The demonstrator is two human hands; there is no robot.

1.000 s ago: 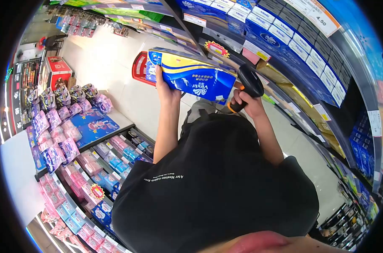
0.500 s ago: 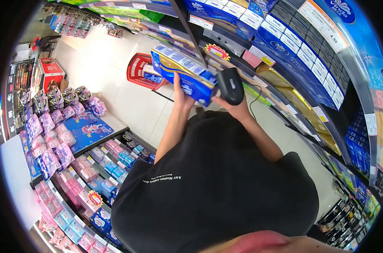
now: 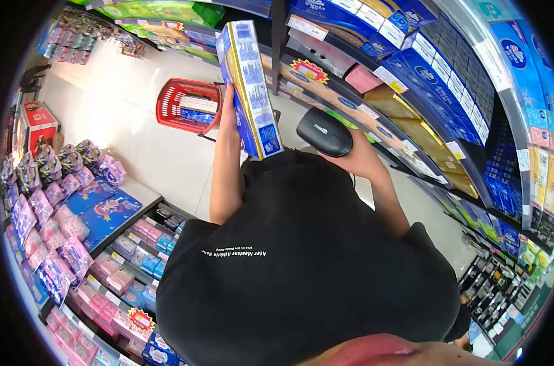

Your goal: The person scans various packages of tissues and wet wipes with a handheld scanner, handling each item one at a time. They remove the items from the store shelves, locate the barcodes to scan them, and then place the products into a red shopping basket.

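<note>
Now left hand point(image 3: 228, 119) fingers wrap a tissue pack point(image 3: 249, 91) upright; right hand point(image 3: 356, 160) fingers curl around a scanner point(image 3: 324, 132).

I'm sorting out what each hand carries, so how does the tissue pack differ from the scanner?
The tissue pack is a long blue and yellow package, stood on end in the left hand; the barcode scanner is a small rounded black device, lying flat in the right hand. Both are held up at chest height before the shelves.

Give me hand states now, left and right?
Left hand: closed on the blue tissue pack, held upright on end.
Right hand: closed around the black barcode scanner.
</note>
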